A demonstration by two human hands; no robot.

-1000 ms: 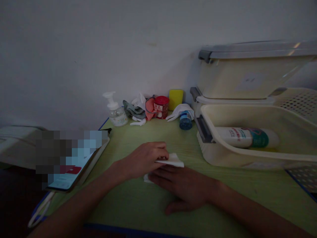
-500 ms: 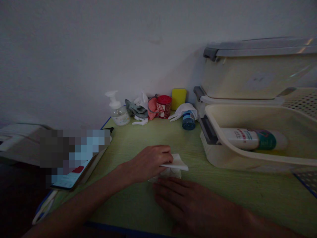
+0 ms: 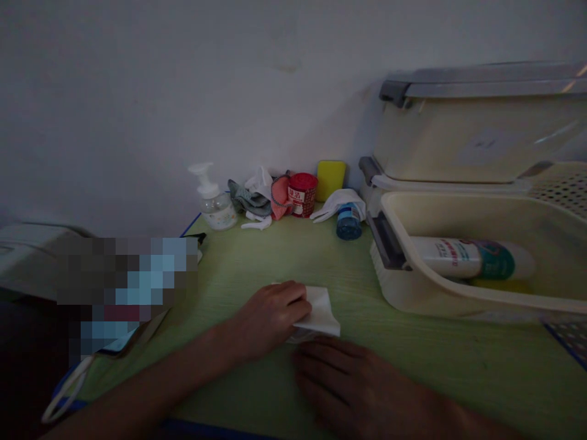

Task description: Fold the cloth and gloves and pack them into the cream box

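Note:
My left hand is closed on a thin white sheet, folded and tissue-like, its fingers curled over the left part. The sheet's right side sticks out flat, with one corner slightly raised. Under its near edge shows a pale, see-through layer, perhaps film or more of the same sheet; I cannot tell which. Just nearer to me, my right hand lies palm down on the green tabletop, fingers stretched out, fingertips close to the sheet's near edge. Its thumb is not clearly visible.
Along the wall stand a pump bottle, crumpled cloths, a red tub, a yellow sponge and a blue bottle. A cream bin holding a white-and-green can is at right. A phone leans at left.
My left hand has moved slightly left and nearer with the white sheet, which now lies flatter and shows more surface. My right hand has shifted a little right and nearer.

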